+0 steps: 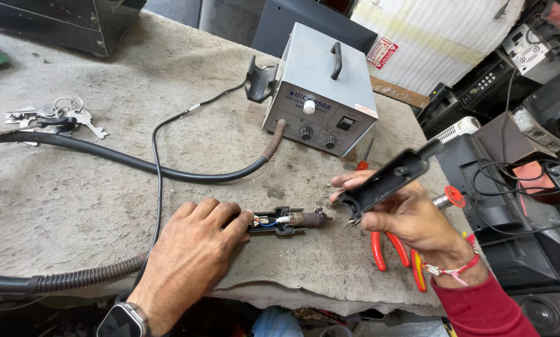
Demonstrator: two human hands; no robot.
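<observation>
Landmark: grey box-shaped station (322, 87) with a black top handle and two front knobs, standing at the far side of the cloth-covered bench (74, 181).
Left hand (189, 249): in front of the station, near the bench's front edge; fingers closed around the rear of the opened handpiece (286, 221), pressing it to the cloth. A watch sits on the wrist, partly cut off by the lower edge.
Opened handpiece: lies flat, in front of the station; blue and white wires and a brownish barrel show inside. Its rear end is hidden under the fingers.
Right hand (411, 215): in front and to the right of the station, raised above the bench; fingers closed on a black cover half (383, 184), held tilted. The far tip of the cover is blurred.
Hose (136, 163): black, runs from the station's front left across the bench; its far end is cut off at the left edge.
Pliers (395, 249): red-handled, in front right of the station, mostly hidden under the right hand.
Screwdriver (364, 156): just before the station's right corner; only a thin shaft and red grip are visible.
Keys (55, 118): well left of the station, partly overlapped by the hose.
Clutter right of the station: dark devices and cables, hard to tell apart.
</observation>
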